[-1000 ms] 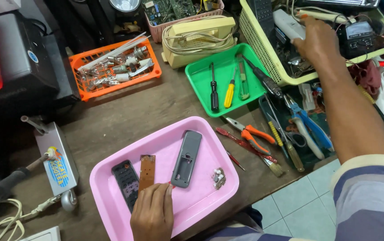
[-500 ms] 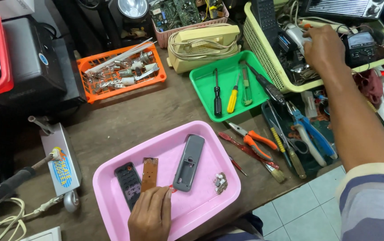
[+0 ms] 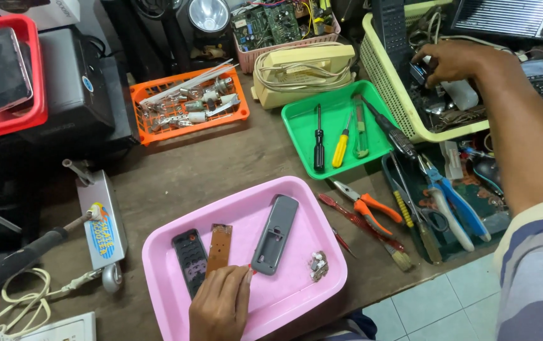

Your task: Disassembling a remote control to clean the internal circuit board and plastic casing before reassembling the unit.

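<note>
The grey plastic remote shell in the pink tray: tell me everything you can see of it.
The grey plastic remote shell lies flat and slightly slanted in the pink plastic tray, hollow inner side up, a rectangular cutout near its lower end. It is long and narrow with rounded corners. A brown circuit board lies apart to its left. The left hand rests just below, not touching.

Left hand (image 3: 220,306): low and near the body, back of the hand up, fingers curled, thumb and forefinger pinched together at the tips.
Right hand (image 3: 453,62): stretched far forward, palm down, fingers bent downward.
Right arm: bare forearm extended, striped sleeve at the upper arm.
Spacing: hands well apart.
</note>
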